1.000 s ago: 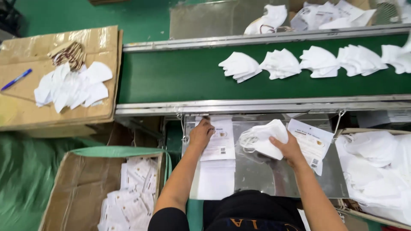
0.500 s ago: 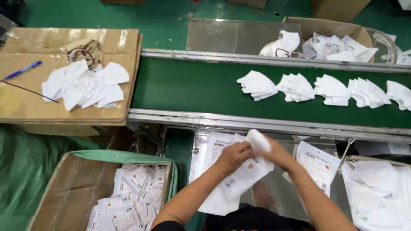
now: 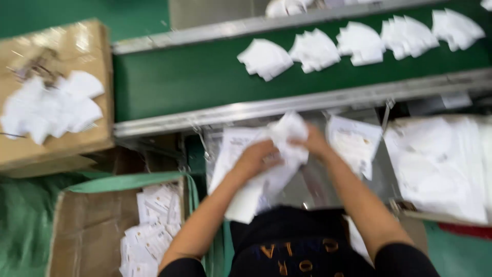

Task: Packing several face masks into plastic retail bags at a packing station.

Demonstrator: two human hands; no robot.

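Note:
Both my hands meet over the metal work shelf [image 3: 312, 184] below the green conveyor belt [image 3: 205, 77]. My left hand [image 3: 254, 160] grips a clear printed pouch [image 3: 256, 184] that hangs down toward my lap. My right hand [image 3: 313, 142] holds a folded white mask [image 3: 289, 128] at the pouch's top end. The frame is blurred, so how far the mask sits inside the pouch cannot be told. Another printed pouch [image 3: 353, 141] lies flat on the shelf just right of my hands.
Several white masks [image 3: 312, 50] ride on the belt in a row. A pile of masks [image 3: 441, 164] fills a tray at right. A cardboard box [image 3: 56, 97] at left carries loose masks. An open carton [image 3: 92, 231] below left holds packed pouches [image 3: 154, 225].
My left hand lifted a pouch off the shelf and my right hand brought the mask to it. The hands now sit together at the pouch. The camera has swung and blurred.

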